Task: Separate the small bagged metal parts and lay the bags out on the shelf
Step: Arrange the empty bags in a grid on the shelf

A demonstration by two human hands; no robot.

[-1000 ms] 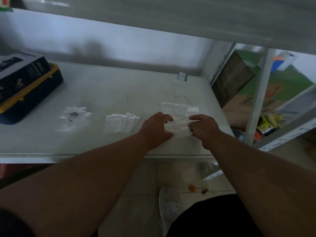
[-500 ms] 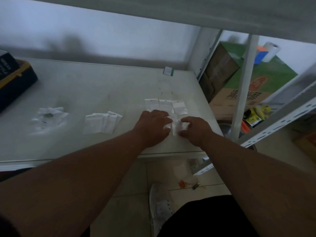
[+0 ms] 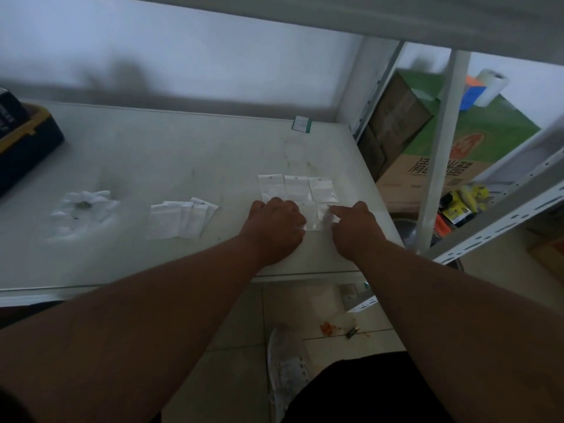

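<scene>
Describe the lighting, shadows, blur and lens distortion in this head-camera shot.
Head view: dim, bluish light; a soft dark shadow lies across the back wall; wide-angle bending curves the shelf edge and the white upright post; the laid-out bags look washed out, print unreadable; both forearms darken the foreground.

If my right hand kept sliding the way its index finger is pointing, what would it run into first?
The right hand points up and left across the shelf, so it would probably first meet the row of three bags laid out just beyond. Depth is hard to judge here.
</scene>
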